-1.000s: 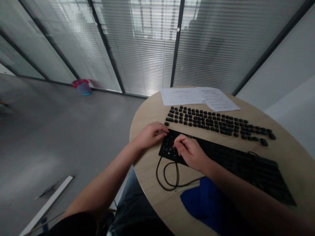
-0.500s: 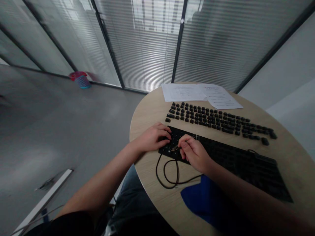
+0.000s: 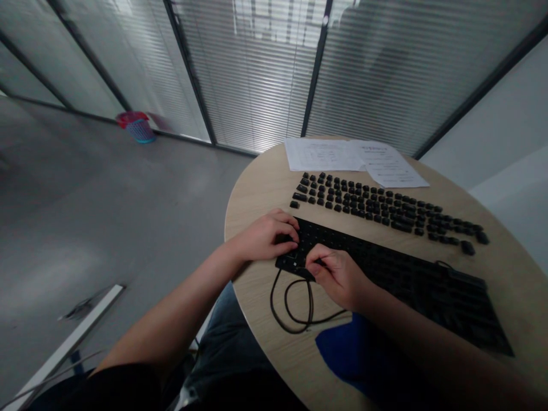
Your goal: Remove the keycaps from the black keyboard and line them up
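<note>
A black keyboard base (image 3: 385, 262) lies at a slant on the round wooden table, its keycaps off at least at the left end. My left hand (image 3: 274, 234) rests on its left edge, fingers curved and apart, seemingly holding nothing. Beside it, over the lower left part of the base, my right hand (image 3: 336, 274) is closed in a pinch. Something small and dark shows at its fingertips, too unclear to name. Loose black keycaps (image 3: 401, 222) lie in rows behind the base. A black cable (image 3: 311, 308) loops in front of it.
White printed sheets (image 3: 325, 155) lie at the back of the table (image 3: 257, 188). A blue cloth (image 3: 338, 348) is near the front edge, partly under my right forearm. On the floor stand a red and blue basket (image 3: 140, 128) and, at lower left, a white bar (image 3: 81, 342).
My right hand has moved slightly down, toward the front edge of the keyboard base. My left hand stays at the left edge. The whole view has shifted a little.
</note>
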